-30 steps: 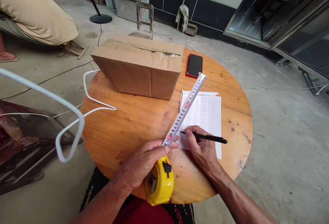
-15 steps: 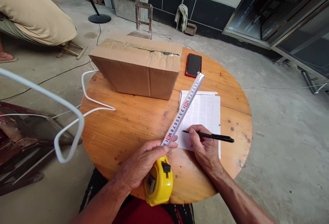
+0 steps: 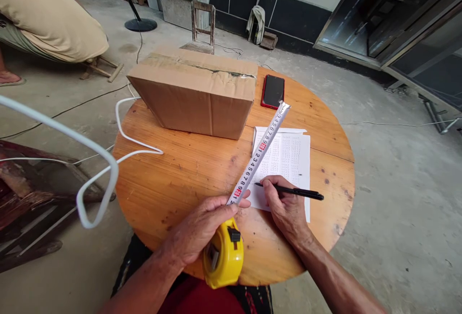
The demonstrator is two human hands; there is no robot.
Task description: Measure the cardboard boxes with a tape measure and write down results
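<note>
My left hand [image 3: 211,220] is closed on a yellow tape measure [image 3: 228,256] near the table's front edge. Its silver blade is pulled out and slants up to the right, passing over the left side of the paper. In my right hand [image 3: 287,208] is a black pen [image 3: 301,192], its tip at the left part of the white paper [image 3: 285,160], which bears rows of handwriting. My right hand rests on the lower part of the sheet. Beyond my hands stands a closed cardboard box [image 3: 195,112] with tape along its top.
The round wooden table [image 3: 173,174] holds a phone [image 3: 273,91] in a red case beside the box. A white bent tube [image 3: 115,169] reaches in from the left. Behind are a small wooden chair [image 3: 203,25] and a black stand base [image 3: 140,25]. A person's foot [image 3: 10,78] shows far left.
The pen's back end has swung slightly left and down as my right hand shifts a little on the paper. My left hand keeps its hold on the tape measure.
</note>
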